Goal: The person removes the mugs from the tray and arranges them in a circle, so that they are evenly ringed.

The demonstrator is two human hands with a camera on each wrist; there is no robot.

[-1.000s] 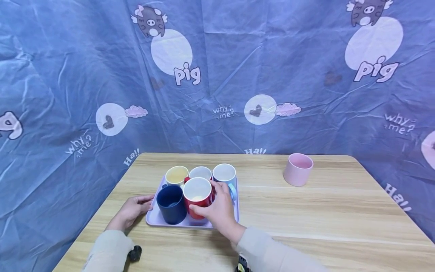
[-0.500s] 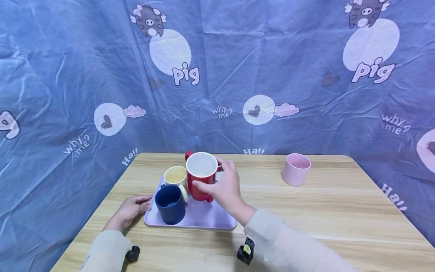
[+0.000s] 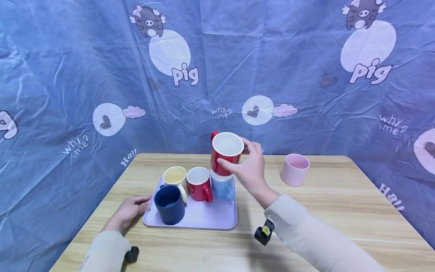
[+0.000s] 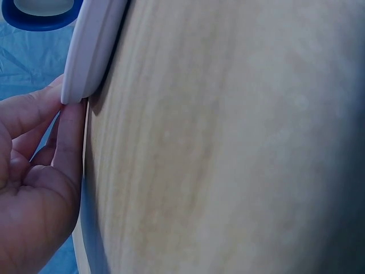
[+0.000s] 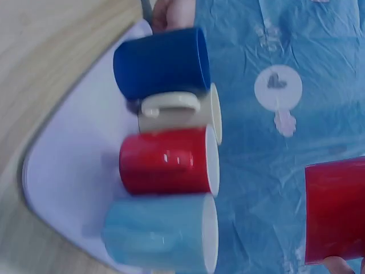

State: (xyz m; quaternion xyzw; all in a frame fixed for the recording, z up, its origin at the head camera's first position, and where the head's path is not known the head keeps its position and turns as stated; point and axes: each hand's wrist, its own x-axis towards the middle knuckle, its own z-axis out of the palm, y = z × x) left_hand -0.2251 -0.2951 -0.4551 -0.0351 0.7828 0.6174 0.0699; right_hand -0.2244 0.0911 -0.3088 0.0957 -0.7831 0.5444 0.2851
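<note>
My right hand point(image 3: 251, 166) grips a red mug point(image 3: 224, 164) with a white inside, raised above the back right of the lilac tray point(image 3: 207, 219). Its handle points to the back left. In the right wrist view the lifted red mug point(image 5: 336, 211) shows at the right edge, a fingertip against it. My left hand point(image 3: 129, 212) pinches the tray's left edge; in the left wrist view its thumb and fingers meet the tray rim point(image 4: 85, 68). On the tray stand a navy mug point(image 3: 171, 211), a cream mug point(image 3: 175, 175), another red mug point(image 3: 198, 187) and a light blue mug point(image 3: 222, 187).
A pink cup point(image 3: 295, 172) stands apart on the wooden table point(image 3: 326, 211), to the tray's right. Behind the table hangs a blue patterned cloth point(image 3: 217, 75). The light blue mug's rim is partly covered by the lifted mug in the head view.
My right hand has lifted the red mug from the tray's front middle, carrying it up, back and to the right. The left hand has stayed at the tray's edge.
</note>
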